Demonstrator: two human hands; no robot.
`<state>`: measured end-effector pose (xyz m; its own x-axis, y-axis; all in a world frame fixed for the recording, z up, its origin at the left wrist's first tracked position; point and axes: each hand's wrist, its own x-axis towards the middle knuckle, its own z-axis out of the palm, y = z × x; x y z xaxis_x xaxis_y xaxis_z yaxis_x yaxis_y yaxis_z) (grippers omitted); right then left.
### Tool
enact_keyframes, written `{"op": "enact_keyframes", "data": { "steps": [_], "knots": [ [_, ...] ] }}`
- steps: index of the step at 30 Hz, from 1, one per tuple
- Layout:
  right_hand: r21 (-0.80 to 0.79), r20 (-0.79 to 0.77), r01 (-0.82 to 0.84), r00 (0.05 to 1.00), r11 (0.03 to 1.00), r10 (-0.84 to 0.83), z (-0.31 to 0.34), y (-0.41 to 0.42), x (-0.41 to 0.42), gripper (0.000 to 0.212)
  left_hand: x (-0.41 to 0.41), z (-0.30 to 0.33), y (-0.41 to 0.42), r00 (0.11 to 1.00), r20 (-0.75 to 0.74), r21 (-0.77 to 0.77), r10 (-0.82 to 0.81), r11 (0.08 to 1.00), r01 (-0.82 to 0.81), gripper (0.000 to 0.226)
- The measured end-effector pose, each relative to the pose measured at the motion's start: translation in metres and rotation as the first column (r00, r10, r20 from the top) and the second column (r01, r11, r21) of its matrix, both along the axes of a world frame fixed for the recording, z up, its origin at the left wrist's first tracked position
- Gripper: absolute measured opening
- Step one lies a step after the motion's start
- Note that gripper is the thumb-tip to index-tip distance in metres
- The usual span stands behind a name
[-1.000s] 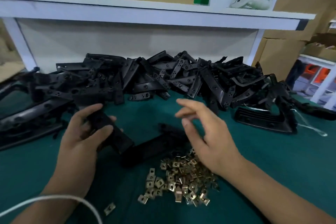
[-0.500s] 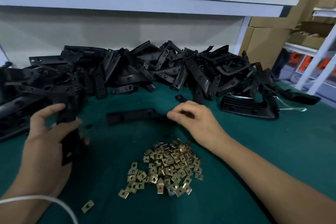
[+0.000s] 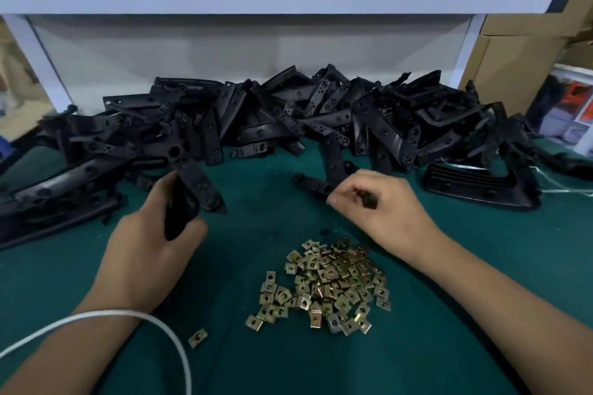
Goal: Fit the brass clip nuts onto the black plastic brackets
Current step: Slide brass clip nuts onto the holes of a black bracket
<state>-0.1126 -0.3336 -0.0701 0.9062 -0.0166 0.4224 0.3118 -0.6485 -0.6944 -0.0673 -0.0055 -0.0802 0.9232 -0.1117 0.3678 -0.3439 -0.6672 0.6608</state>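
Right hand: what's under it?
The right hand is curled over the near end of a black plastic bracket lying on the green mat. The fingers hide that end, and whether a clip nut is held.

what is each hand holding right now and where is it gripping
The left hand grips a black bracket by its near end. The right hand closes on one end of another black bracket lying on the table.

The left hand (image 3: 150,250) grips a black bracket (image 3: 195,189). The right hand (image 3: 382,205) pinches another bracket (image 3: 316,183) beyond the brass clip nuts (image 3: 327,285).
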Motion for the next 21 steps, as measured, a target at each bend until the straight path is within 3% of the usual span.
{"op": "enact_keyframes", "data": {
  "steps": [2,5,14,17,21],
  "knots": [
    [-0.118,-0.039,-0.134,0.991,0.984,0.13,0.002,0.009,-0.003,0.006,-0.003,0.003,-0.001,0.999,0.038,0.127,-0.015,0.992,0.01,0.064],
    [-0.294,-0.173,-0.248,0.964,0.923,0.204,-0.001,0.019,-0.003,0.022,-0.01,0.007,-0.007,0.994,0.085,0.217,-0.074,0.975,0.054,0.059],
    [-0.412,-0.248,-0.309,0.943,0.858,0.22,0.006,0.027,-0.006,0.007,-0.018,0.006,-0.021,0.971,0.044,0.375,-0.234,0.905,0.201,0.083],
    [-0.328,-0.26,-0.295,0.941,0.897,0.215,0.009,0.027,-0.008,0.003,-0.018,0.006,-0.021,0.97,0.038,0.378,-0.24,0.902,0.209,0.081],
    [-0.022,-0.281,-0.254,0.93,0.967,0.238,0.008,0.024,-0.009,0.007,-0.017,0.004,-0.021,0.969,0.031,0.369,-0.245,0.904,0.216,0.074]
  ]
}}
